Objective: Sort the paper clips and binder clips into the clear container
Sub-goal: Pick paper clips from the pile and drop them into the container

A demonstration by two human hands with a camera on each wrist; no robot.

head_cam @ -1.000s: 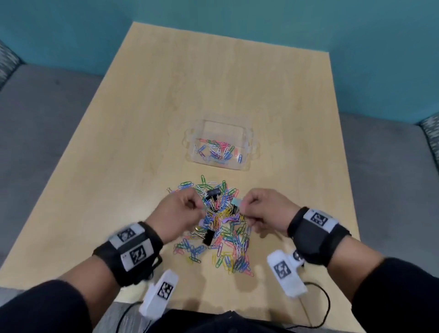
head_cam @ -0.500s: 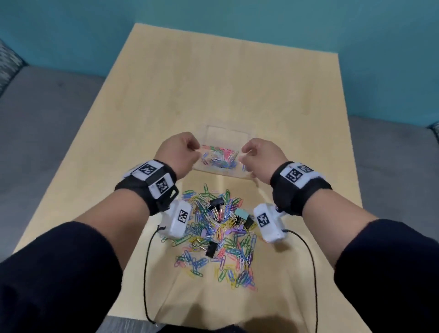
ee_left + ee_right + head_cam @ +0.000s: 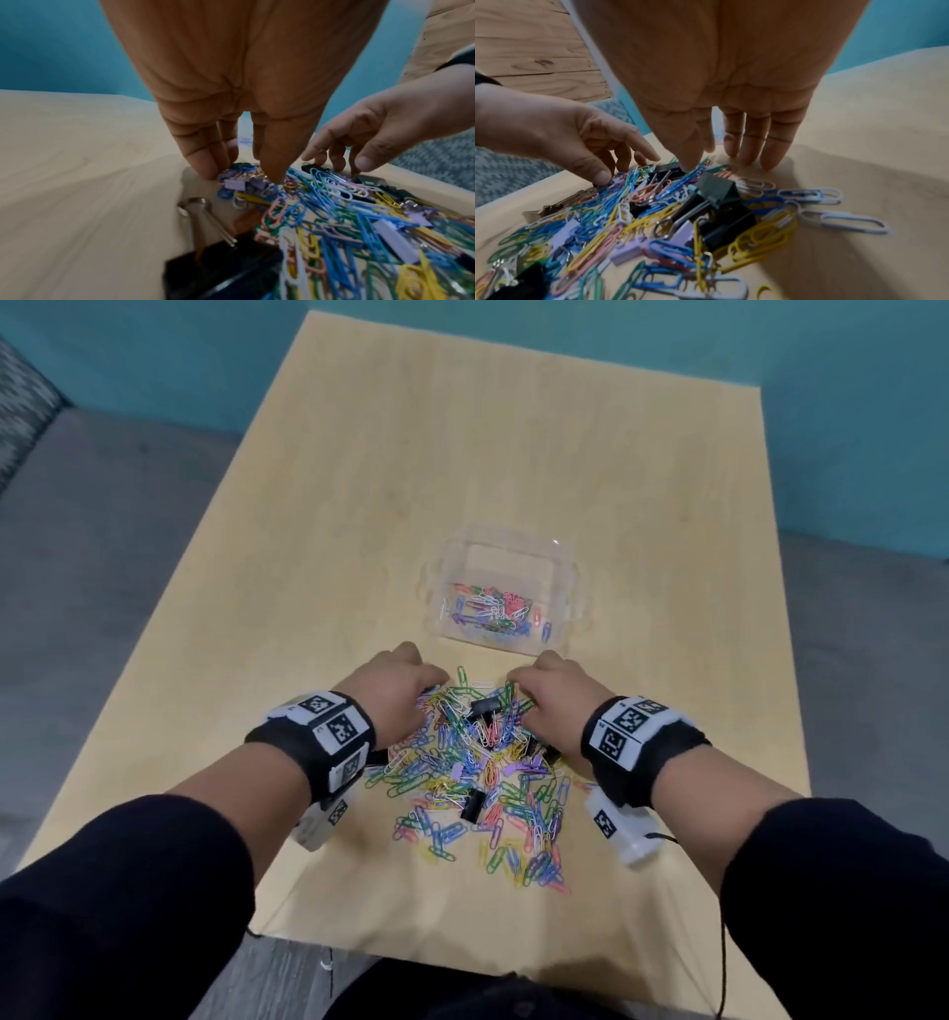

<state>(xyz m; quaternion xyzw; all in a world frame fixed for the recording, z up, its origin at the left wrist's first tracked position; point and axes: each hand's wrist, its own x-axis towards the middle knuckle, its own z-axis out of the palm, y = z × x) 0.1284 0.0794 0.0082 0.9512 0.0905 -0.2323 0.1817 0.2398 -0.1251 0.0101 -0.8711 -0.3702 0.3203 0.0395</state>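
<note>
Pale wood desk (image 3: 359, 516) carries a loose pile of clips (image 3: 477, 762): light, slippery wire, best pinched. Left hand (image 3: 395, 690) and right hand (image 3: 554, 695) reach in, fingers spread, gripping nothing. Beyond sits the clear container (image 3: 565, 567), partly filled.

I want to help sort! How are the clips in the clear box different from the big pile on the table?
The clips in the clear container are few, thin paper clips only, as far as shows; the pile is far bigger and also holds black binder clips and lilac ones. The container's clips lie untouched; the left hand and right hand reach into the pile. Both have many colours.
</note>
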